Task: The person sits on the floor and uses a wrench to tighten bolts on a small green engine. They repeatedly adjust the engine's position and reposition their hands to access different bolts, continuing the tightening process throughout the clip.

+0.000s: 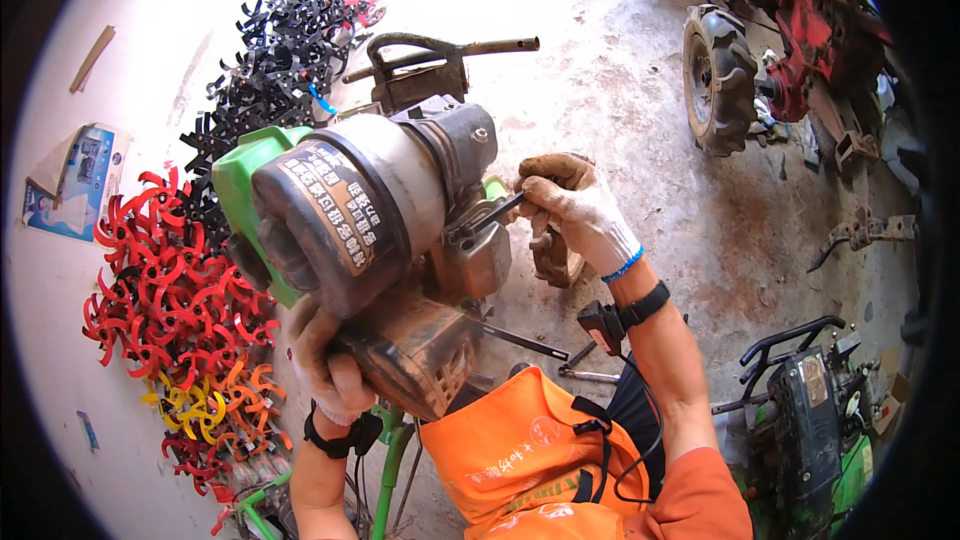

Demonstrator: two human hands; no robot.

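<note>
A small engine with a black, pale-lettered round cover (335,205) and a green shroud (250,170) fills the middle of the view. My gloved left hand (325,365) is curled around the edge of a dirty brown box-shaped engine cover (425,350) at its lower side. In my gloved right hand (568,202), the fingers are closed on the end of a slim dark tool (500,210). The tool's far end reaches the metal parts on the engine's right side, and its tip is hard to make out. A treaded wheel (556,258) shows below my right hand.
Piles of black tiller blades (285,50) and red tiller blades (180,290) line the wall at left. Beyond the engine is a bent metal handlebar (440,50). A tractor wheel (718,80) stands at the far right, and a green-black machine (810,420) at the near right.
</note>
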